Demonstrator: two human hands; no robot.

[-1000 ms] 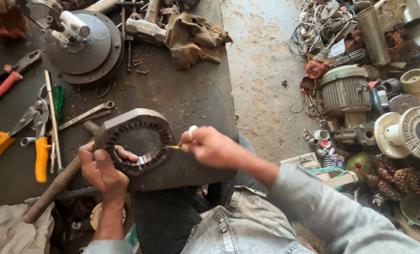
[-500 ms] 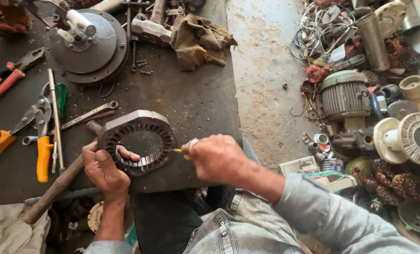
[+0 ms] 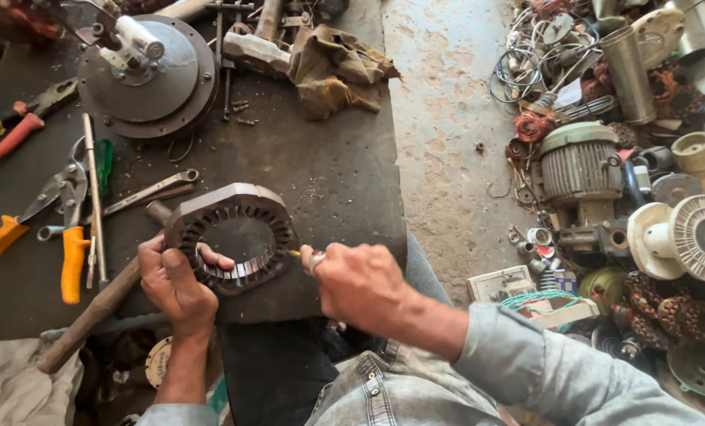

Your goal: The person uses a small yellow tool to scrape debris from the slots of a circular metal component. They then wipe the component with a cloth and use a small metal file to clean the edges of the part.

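On the dark bench, left hand (image 3: 175, 288) grips the stator ring (image 3: 232, 237); right hand (image 3: 360, 285) pinches a yellow-tipped tool (image 3: 295, 254).

A dark, grimy workbench (image 3: 329, 181) carries a round motor cover (image 3: 151, 79), orange-handled pliers (image 3: 68, 229), a wrench (image 3: 143, 191) and a crumpled rag (image 3: 336, 71). Loose screws (image 3: 242, 110) lie scattered between them.

A round grey motor cover (image 3: 143, 75) is lying at the far left of the dark bench (image 3: 329, 181), with a crumpled brown rag (image 3: 338, 69) sitting beside it. Orange-handled pliers (image 3: 52, 229), a wrench (image 3: 139, 193) and a wooden hammer handle (image 3: 88, 319) are resting near the left edge. A ribbed electric motor (image 3: 579, 170) and tangled wires (image 3: 538, 55) are lying on the concrete floor (image 3: 439, 134).
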